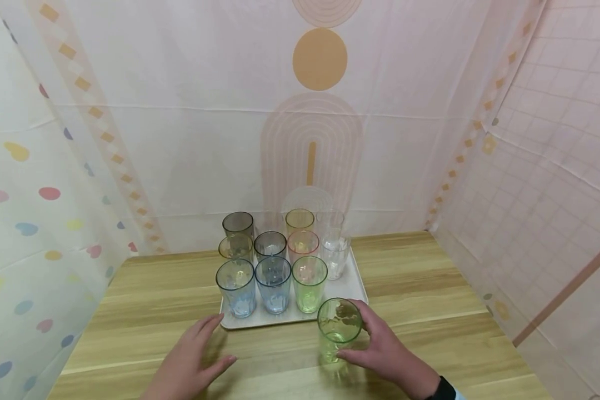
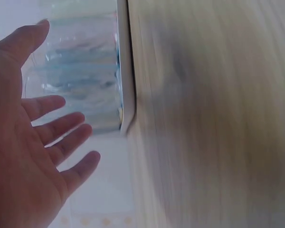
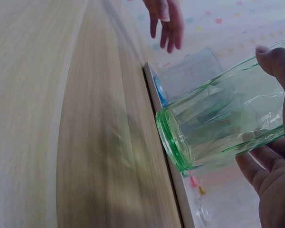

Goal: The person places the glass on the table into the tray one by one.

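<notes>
head view: eleven tumblers (image 1: 273, 283) on tray (image 1: 355, 286), one green tumbler (image 1: 338, 328) in right hand (image 1: 385, 350).

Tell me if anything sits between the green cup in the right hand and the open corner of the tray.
Nothing visible does. The right hand holds the green cup just off the tray, beside its bare near right corner. The closest tumbler, another green one, stands left of that spot. The left hand hovers open, off to the left.
</notes>
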{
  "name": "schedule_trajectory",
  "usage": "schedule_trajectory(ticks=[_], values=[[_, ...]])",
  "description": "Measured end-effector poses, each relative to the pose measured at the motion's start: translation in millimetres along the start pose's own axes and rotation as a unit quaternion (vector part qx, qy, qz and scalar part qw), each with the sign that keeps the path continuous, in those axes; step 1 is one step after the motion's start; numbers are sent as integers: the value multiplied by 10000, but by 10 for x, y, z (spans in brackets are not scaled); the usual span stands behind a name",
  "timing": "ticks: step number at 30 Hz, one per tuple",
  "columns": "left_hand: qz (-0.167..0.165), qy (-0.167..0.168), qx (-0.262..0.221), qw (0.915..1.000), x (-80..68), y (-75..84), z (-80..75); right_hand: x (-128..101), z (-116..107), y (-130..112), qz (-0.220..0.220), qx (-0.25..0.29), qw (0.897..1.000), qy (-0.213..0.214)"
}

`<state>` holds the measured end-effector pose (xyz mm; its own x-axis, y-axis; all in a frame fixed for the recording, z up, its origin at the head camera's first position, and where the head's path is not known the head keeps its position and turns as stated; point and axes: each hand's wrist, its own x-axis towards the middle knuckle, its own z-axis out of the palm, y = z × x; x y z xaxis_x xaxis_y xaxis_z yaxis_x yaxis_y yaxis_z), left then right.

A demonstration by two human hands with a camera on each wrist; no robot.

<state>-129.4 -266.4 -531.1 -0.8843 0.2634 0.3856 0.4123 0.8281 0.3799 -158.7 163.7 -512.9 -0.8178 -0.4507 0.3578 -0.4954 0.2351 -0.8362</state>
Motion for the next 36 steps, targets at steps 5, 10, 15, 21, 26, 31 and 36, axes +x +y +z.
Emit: schedule_trajectory(ticks=[5, 10, 15, 21, 26, 31, 36], values=[[-125, 94, 301, 9994, -38, -136, -28, -56, -70, 29, 147, -88, 9998, 63], [-337, -106, 341, 9988, -44, -185, -55, -48, -129, 75, 287, -172, 9993, 176], [-411, -210, 312, 9984, -41, -192, -66, 95, -227, 168, 562, -144, 9973, 456], [-572, -315, 387, 9971, -22, -185, -62, 372, -355, 382, 836, 0, 9941, 687], [-667, -379, 384, 9963, -8, -185, -57, 570, -420, 508, 1023, 102, 9918, 759], [-761, -465, 367, 9953, -6, -181, -61, 681, -432, 523, 1018, 96, 9917, 779], [-751, -465, 363, 9954, -12, -177, -57, 704, -382, 576, 1183, 150, 9899, 762]])
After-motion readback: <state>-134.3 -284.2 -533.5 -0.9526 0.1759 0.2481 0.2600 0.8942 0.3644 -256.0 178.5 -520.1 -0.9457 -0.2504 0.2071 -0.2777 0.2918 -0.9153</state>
